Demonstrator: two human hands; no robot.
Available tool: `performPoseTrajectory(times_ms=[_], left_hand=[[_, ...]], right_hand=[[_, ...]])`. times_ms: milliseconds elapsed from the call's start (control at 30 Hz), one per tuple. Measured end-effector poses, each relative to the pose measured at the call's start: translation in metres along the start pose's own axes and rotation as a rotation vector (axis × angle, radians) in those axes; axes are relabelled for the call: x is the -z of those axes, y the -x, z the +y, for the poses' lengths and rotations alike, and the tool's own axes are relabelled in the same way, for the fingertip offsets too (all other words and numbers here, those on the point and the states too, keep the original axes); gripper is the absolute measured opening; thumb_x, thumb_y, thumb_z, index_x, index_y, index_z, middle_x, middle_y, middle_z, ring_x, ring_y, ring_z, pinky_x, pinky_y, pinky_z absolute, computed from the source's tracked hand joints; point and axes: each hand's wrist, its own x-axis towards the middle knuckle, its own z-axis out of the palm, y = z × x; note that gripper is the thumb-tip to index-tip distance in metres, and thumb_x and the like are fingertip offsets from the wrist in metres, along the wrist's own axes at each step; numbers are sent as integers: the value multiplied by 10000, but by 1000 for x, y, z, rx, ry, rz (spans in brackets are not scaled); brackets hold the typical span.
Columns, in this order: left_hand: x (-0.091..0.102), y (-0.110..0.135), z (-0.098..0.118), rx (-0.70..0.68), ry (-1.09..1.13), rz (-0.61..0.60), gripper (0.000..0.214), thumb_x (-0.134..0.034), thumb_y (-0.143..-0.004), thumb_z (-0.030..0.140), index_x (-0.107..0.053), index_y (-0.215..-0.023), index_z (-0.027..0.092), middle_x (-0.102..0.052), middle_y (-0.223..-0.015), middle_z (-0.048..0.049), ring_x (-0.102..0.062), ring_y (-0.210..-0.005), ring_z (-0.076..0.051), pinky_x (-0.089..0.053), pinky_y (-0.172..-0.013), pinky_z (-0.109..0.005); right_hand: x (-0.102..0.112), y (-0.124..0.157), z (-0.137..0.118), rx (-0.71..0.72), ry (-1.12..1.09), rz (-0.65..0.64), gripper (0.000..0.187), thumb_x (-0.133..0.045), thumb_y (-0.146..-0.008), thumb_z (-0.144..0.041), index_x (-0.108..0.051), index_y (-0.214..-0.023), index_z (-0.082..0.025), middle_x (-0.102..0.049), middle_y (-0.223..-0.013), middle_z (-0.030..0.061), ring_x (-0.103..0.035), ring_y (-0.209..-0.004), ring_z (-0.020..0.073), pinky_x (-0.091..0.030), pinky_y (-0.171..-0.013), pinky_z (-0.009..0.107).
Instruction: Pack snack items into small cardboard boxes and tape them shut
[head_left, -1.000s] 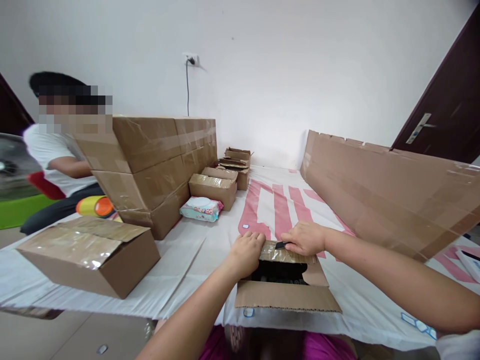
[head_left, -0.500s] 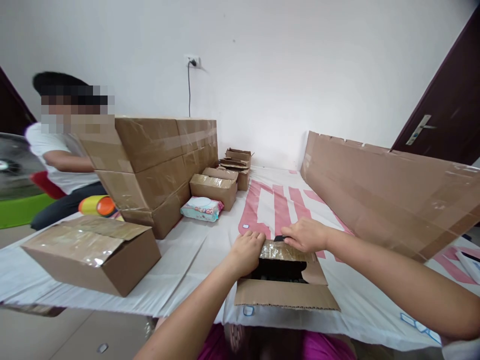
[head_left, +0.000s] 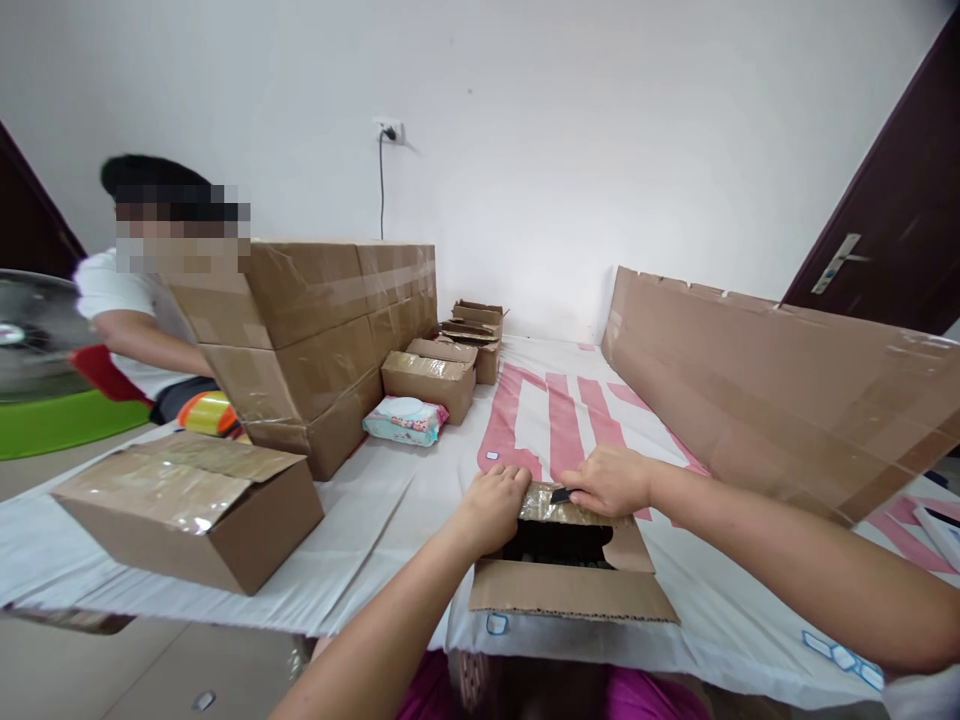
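A sheet-covered surface (head_left: pixel 390 500) is carrying a stack of large cartons (head_left: pixel 315 340). A wipes pack (head_left: pixel 406 419) and small boxes (head_left: pixel 431 372) are lying just right of the stack, a taped box (head_left: pixel 195 505) is sitting in front of it, and an open carton (head_left: pixel 574 585) is resting well to its front-right.

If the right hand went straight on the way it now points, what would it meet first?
Likely the left hand, gripping the same taped flap. The right hand aims its small dark tool leftward along that flap, though depth is unclear.
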Motion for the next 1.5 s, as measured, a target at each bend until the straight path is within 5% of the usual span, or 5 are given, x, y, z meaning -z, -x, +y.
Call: performPoseTrajectory(times_ms=[1200, 1267, 1333, 1433, 1500], left_hand=[[6, 0, 4, -20, -21, -32, 372, -506, -722, 64, -511, -1071, 191, -614, -1098, -111, -541, -1066, -276, -456, -884, -393], [6, 0, 4, -23, -21, -35, 371, -508, -722, 64, -513, -1071, 189, -613, -1098, -114, -543, -1064, -276, -454, -888, -392], [6, 0, 3, -24, -21, -32, 377, -515, -713, 62, -514, -1069, 187, -613, -1099, -117, -544, -1058, -277, -457, -880, -389], [4, 0, 3, -27, -20, -19, 383, -524, -700, 61, -515, -1064, 180, -615, -1091, -120, -549, -1043, -283, -466, -854, -390], [3, 0, 2, -31, -18, -10, 372, -524, -704, 68, -518, -1062, 169, -617, -1081, -125, -554, -1030, -290, -472, -833, -397]], right_hand=[[-5, 6, 0, 50, -106, 36, 241, -402, -904, -343, -597, -958, -212, -716, -793, 50, -625, -669, 195, -315, -578, 287], [-10, 11, 7, -35, -158, 67, 262, -373, -924, -365, -585, -984, -223, -716, -843, 44, -638, -729, 195, -343, -612, 284], [-22, 20, 14, -271, -198, 94, 307, -311, -956, -384, -564, -1042, -233, -714, -904, 47, -650, -797, 203, -371, -649, 286], [-56, 39, 14, -600, -204, 70, 341, -248, -976, -317, -542, -1108, -209, -713, -896, 84, -669, -780, 234, -391, -606, 297], [-84, 52, 4, -639, -202, 15, 281, -327, -946, -262, -576, -1057, -196, -718, -847, 93, -676, -713, 245, -389, -548, 293]])
